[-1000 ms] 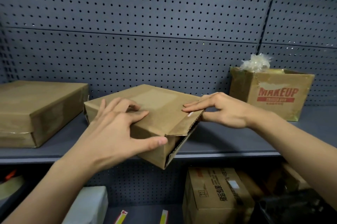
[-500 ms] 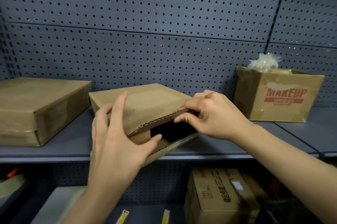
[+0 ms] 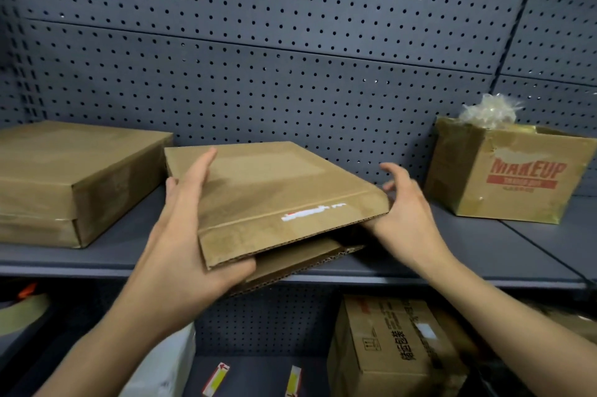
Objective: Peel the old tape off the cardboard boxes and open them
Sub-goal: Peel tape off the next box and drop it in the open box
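A flat brown cardboard box point(image 3: 274, 183) lies tilted on the grey shelf point(image 3: 484, 251), its front end sticking out past the shelf edge. Its front flap hangs slightly ajar, showing a dark gap and an inner flap below. A white scrap of label or tape point(image 3: 310, 211) remains near the front fold. My left hand point(image 3: 181, 244) grips the box's front left corner, fingers along the top and thumb under the front flap. My right hand point(image 3: 403, 218) is at the box's right front corner with fingers spread and relaxed; whether the palm touches the box is unclear.
A larger taped box point(image 3: 64, 170) sits on the shelf at the left. At the right stands an open MAKEUP box point(image 3: 510, 176) with a wad of peeled tape point(image 3: 487, 110) on top. Pegboard backs the shelf. Below are another printed box point(image 3: 387, 348) and a white object point(image 3: 168, 364).
My right hand let go of the lifted front flap and moved to the box's right corner. The flap dropped nearly closed. My left hand shifted to the front left corner.
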